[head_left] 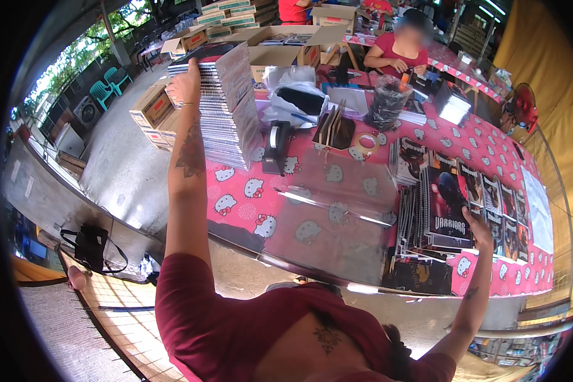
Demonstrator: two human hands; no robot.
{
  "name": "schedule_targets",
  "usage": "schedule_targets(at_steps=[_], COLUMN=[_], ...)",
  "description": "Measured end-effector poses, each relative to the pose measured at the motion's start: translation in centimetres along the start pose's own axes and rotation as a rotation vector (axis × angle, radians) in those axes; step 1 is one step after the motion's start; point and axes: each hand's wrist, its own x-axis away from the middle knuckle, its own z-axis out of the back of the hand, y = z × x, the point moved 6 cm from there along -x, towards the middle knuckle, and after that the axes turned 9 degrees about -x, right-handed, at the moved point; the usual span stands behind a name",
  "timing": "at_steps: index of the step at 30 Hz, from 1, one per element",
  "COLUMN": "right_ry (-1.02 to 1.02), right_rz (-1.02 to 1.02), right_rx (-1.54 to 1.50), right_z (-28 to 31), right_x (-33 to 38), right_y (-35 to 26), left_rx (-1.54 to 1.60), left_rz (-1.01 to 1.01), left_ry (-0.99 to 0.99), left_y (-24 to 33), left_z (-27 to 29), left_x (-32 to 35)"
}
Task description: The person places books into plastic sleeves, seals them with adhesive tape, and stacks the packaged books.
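Note:
My left hand [185,86] reaches far out to the top of a tall stack of spiral notebooks [226,114] at the table's left edge. Its fingers close round the spiral-edge corner of the top notebook [215,52]; clear plastic covers the stack's right side. On the right, my right hand [480,229] holds the right edge of a dark-covered spiral notebook [449,197], which lies on top of a lower pile. Part of its fingers is hidden at that edge. More notebooks [506,210] with pictured covers lie in rows just beyond this hand.
A pink patterned cloth [254,188] covers the table. On it are a clear plastic sheet [337,204], a black tape dispenser [276,148], a tape roll [367,144] and a black plastic-wrapped bundle [388,102]. Open cartons [280,54] stand behind. A co-worker [401,54] sits across the table.

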Motion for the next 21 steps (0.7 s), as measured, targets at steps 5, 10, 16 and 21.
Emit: schedule_targets(at_steps=[5,10,16,21], right_ry=[0.088,0.024,-0.011,-0.077], right_rz=[-0.019,-0.183,-0.229,-0.242], right_rx=[-0.002,-0.081,-0.124,-0.203], right_z=[0.7,-0.5,-0.9,0.9], right_x=[0.7,1.2,-0.5,-1.4], right_y=[-0.6,-2.1,-0.8,1.5], left_rx=[0.312,0.696,0.579,0.507], left_rz=[-0.144,-0.699,-0.480,-0.457], left_ry=[0.388,-1.332,-1.756,-1.785], left_y=[3.0,5.4,4.2,5.1], left_z=[4.6,3.7,0.0,1.8], left_x=[7.4,51.1,70.2,70.4])
